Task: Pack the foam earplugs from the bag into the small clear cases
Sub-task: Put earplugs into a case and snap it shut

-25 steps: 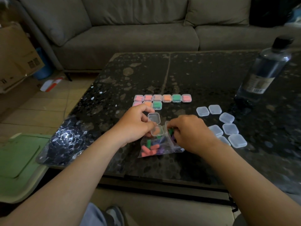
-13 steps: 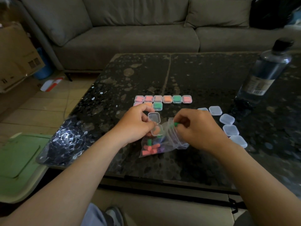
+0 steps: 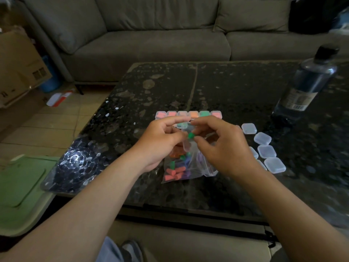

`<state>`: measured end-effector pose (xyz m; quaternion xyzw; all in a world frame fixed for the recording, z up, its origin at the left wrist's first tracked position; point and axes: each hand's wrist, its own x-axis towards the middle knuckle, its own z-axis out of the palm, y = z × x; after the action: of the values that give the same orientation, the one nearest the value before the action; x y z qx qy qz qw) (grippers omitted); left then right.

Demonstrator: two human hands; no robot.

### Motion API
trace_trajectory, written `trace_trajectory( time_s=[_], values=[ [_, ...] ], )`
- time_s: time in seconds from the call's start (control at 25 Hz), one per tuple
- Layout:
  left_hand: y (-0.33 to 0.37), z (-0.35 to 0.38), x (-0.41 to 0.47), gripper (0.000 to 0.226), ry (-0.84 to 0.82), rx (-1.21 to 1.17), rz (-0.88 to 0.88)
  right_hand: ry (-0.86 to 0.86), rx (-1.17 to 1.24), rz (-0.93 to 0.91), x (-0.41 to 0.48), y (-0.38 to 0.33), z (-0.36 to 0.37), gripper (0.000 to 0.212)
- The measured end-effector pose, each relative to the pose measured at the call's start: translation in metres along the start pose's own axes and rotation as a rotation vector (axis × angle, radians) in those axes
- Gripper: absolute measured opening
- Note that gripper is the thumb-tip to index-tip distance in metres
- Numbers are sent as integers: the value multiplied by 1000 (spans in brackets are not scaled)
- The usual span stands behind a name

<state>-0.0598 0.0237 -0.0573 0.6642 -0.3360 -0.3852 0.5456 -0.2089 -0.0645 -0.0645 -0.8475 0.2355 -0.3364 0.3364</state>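
1. My left hand is raised above the table. Its fingers are curled and pinch a small clear case. The case is blurred, so I cannot tell how far its lid stands open.
2. My right hand pinches one green earplug between thumb and forefinger, right at the top of the case. The other fingers are loosely curled.
3. The bag lies on the table beneath both hands, near the front edge. Pink, green, orange and purple earplugs show through its clear plastic.
4. Beyond my hands a row of filled cases sits side by side, showing pink, orange and green. A second row just in front of it is mostly hidden behind my fingers.
5. The empty cases lie in a loose cluster to the right of my right hand, some hidden by my wrist.
6. A bottle with a dark cap stands at the far right of the table, well apart from the cases.
7. A glittering object rests on the table's left corner.
8. A grey sofa stands behind the table, and a cardboard box sits on the floor at the left.
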Motion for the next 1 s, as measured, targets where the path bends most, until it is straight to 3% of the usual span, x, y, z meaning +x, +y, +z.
trace_trajectory(
  time_s=[0.2, 0.48, 0.72, 1.0],
  values=[
    [10, 4, -5, 39, -47, -199, -73, -27, -63, -27, 0, -3, -2, 42],
    [8, 2, -6, 42, -79, -194, -57, -36, -119, 0, -1, -6, -1, 41],
    [4, -8, 3, 48, 79, -105, -56, 33, -154, 91, 1, -3, -16, 17],
    [4, -16, 2, 47, 99, -32, -179, -321, -318, 312, 4, 2, -19, 14]
  ],
)
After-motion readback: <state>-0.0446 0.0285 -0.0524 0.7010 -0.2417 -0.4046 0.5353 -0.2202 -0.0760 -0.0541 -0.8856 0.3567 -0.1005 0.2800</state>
